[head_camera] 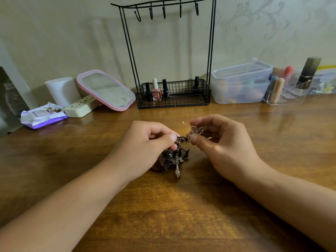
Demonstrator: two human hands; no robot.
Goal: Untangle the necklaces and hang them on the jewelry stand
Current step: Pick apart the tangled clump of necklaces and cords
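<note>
A tangled clump of necklaces (172,158), dark cords and silver chains with a cross pendant hanging at the bottom, sits between my hands just above the wooden table (167,206). My left hand (145,148) pinches the top of the clump with thumb and fingers. My right hand (216,144) pinches a silver butterfly-shaped pendant (196,130) that is linked to the tangle. The black wire jewelry stand (211,51) stands at the back centre against the wall, its several hooks bare.
The stand's basket (174,102) holds nail polish bottles. A pink-framed mirror (106,90), white roll, cream case and wipes packet (42,116) lie back left. Clear plastic containers (240,84) and an acrylic organizer with cosmetics (285,91) sit back right.
</note>
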